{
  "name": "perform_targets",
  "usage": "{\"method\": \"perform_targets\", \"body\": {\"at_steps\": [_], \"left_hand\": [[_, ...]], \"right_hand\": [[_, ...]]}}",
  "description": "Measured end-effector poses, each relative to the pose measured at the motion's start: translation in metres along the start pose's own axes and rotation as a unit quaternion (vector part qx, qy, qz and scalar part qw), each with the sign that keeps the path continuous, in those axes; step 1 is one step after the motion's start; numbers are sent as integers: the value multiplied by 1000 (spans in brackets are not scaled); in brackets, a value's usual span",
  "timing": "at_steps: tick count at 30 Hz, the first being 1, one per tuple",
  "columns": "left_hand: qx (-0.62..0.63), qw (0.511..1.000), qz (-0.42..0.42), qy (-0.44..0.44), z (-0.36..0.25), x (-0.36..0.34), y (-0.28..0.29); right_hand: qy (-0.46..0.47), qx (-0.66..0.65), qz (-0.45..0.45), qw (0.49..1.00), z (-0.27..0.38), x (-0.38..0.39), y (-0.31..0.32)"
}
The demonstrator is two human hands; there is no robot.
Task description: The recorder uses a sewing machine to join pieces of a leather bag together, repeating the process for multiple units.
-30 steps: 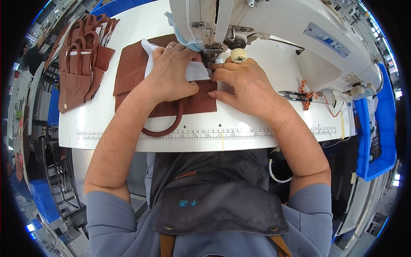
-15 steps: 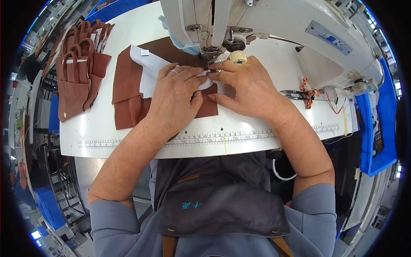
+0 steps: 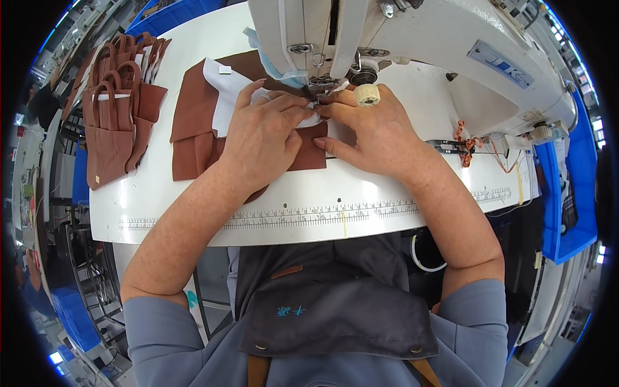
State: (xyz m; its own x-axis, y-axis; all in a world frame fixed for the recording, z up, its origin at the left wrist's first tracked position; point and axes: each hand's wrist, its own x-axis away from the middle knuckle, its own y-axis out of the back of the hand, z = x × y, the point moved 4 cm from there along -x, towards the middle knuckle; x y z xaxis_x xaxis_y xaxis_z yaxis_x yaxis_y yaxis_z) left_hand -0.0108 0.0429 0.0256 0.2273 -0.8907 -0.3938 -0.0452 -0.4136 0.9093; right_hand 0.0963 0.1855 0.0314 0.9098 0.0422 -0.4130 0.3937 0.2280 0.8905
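A brown leather-like panel (image 3: 190, 122) lies on the table under the sewing machine's head (image 3: 320, 84), with white fabric (image 3: 222, 100) on top of it. My left hand (image 3: 264, 137) rests on the white fabric, its fingers extended toward the needle area and its thumb apart. On the other side, my right hand (image 3: 382, 137) presses its fingertips to the work beside the presser foot. Its thumb is spread and touches the panel's right edge. Neither hand is closed round the material. My fingers and the machine head hide the stitching point.
Brown bag pieces with handles (image 3: 116, 129) are stacked at the left. Black thread snips (image 3: 445, 147) with orange cord lie right of my right hand. A printed ruler (image 3: 284, 219) runs along the front edge. A blue bin (image 3: 558, 213) stands at the right.
The brown panel and white fabric have moved away from me across the table, and both hands have moved forward with them. My left elbow has swung slightly outward. The view has shifted a little.
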Motion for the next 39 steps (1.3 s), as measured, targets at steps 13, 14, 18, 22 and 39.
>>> {"method": "perform_targets", "body": {"at_steps": [13,14,18,22,39], "left_hand": [[28,998,-42,-44,8,-10,3],[39,997,-35,-50,7,-9,3],[61,995,-44,-61,1,-8,4],[60,995,-51,-54,3,-7,2],[80,992,-49,-89,33,-25,-8]], "right_hand": [[36,-85,-69,993,-14,-7,-15],[57,-75,-83,992,-14,-7,-15],[83,-19,-98,992,-13,-3,-14],[84,5,-93,992,-12,-3,-11],[33,3,-85,996,-16,-2,-6]]}}
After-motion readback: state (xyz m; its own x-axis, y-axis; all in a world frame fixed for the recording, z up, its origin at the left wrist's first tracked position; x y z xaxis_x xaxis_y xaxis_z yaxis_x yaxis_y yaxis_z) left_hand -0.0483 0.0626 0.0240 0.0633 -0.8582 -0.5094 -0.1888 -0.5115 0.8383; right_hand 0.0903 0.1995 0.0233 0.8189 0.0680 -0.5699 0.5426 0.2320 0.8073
